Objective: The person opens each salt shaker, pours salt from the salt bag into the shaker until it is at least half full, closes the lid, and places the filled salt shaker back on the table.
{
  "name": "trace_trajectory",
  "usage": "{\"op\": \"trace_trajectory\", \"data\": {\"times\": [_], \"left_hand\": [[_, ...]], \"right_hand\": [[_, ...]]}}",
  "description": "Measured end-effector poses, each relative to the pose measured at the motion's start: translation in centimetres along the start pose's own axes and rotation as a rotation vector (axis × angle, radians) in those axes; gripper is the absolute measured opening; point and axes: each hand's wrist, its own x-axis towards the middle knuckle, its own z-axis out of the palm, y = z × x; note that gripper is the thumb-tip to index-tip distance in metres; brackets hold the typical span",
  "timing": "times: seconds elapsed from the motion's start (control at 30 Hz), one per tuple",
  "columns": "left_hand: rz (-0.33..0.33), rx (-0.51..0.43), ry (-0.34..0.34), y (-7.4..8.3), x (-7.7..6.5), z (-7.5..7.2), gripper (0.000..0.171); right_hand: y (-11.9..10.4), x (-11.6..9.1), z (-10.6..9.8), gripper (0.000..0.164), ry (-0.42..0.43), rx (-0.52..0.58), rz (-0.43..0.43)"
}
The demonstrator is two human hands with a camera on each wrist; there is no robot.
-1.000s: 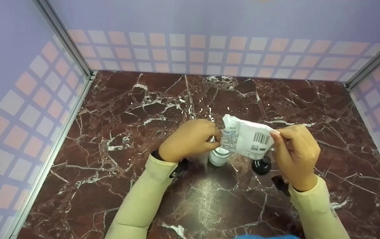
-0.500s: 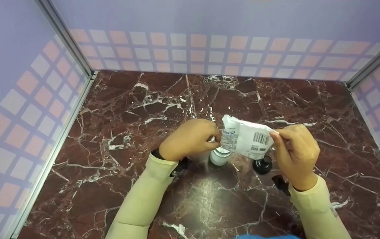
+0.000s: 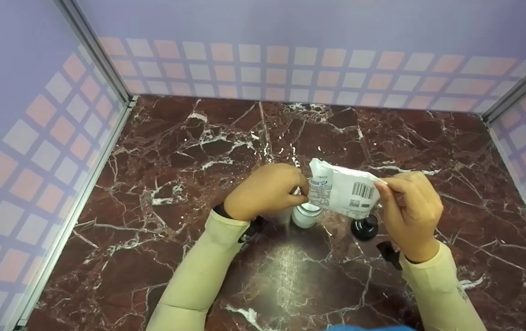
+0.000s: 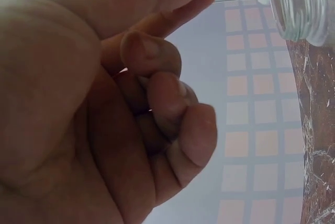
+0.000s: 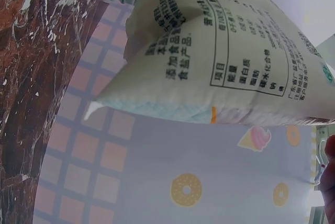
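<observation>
- Brown, white-veined marbled tabletop point(image 3: 428, 147) under a clear glass jar point(image 3: 306, 218).
- Above and right of the jar: a bulging white plastic packet point(image 3: 343, 192), barcoded, tilted, one end at the jar's mouth.
- Right hand point(image 3: 412, 214) pinches its far corner; left hand point(image 3: 267, 191) apparently pinches its jar-side edge.
- Likely pouring; next calls for steady tipping.

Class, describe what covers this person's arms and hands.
The left hand and right hand wear no gloves. The left sleeve and right sleeve are pale yellow, long and close-fitting. A black band shows at the left wrist, and a small black attachment sits at each wrist.
</observation>
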Motion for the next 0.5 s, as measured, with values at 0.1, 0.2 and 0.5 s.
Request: {"op": "trace_trajectory", "data": {"times": [0.1, 0.2, 0.5], "left_hand": [[-0.003, -0.013, -0.018, 0.02, 0.03, -0.04, 0.015], [0.001, -0.003, -0.015, 0.05, 0.05, -0.14, 0.015], [0.010, -0.006, 0.024, 0.08, -0.04, -0.36, 0.015]], "right_hand": [[-0.03, 0.05, 0.03, 0.043, 0.006, 0.000, -0.004], [-0.10, 0.07, 0.05, 0.043, 0.021, 0.003, -0.003], [0.02, 0.18, -0.16, 0.044, 0.061, -0.005, 0.031]]}}
